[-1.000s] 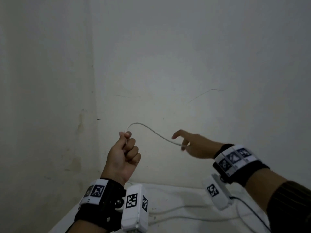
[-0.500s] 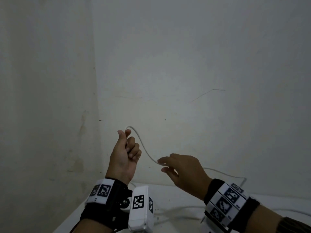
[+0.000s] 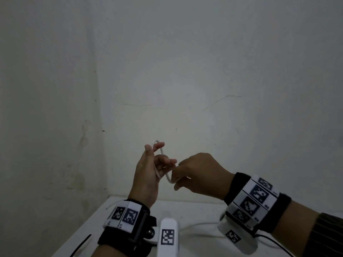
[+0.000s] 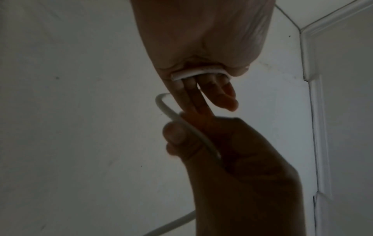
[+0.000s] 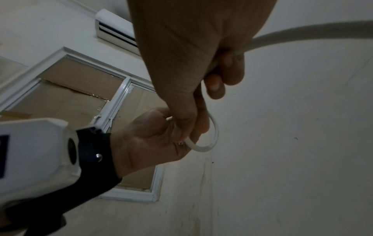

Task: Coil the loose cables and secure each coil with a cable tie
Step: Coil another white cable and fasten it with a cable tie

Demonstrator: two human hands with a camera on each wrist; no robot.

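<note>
- The left hand (image 3: 148, 175) is raised in front of the wall (image 3: 204, 71), palm toward the person, above the far edge of a white table (image 3: 194, 208).
- A thin white cable (image 3: 164, 154) arcs over the top of the left hand between thumb and index finger, then curves down in a loop to the right hand (image 3: 200, 175).
- Left-hand fingers (image 3: 159, 145): the index finger points out over the cable, and the other fingers are half curled and slightly spread. In the left wrist view the cable (image 4: 197, 73) lies across the base of those fingers, trapped against the palm.
- The right hand meets the left hand's fingertips, knuckles up. Its thumb and fingers pinch the cable at the bottom of the loop; in the right wrist view the cable (image 5: 212, 140) runs through its curled fingers (image 5: 216, 87) and off to the upper right.
- More white cable (image 3: 196, 224) lies slack on the table below the wrists.
- A thin black strip (image 3: 81, 244), possibly a cable tie, lies on the table's near left part, apart from both hands.
</note>
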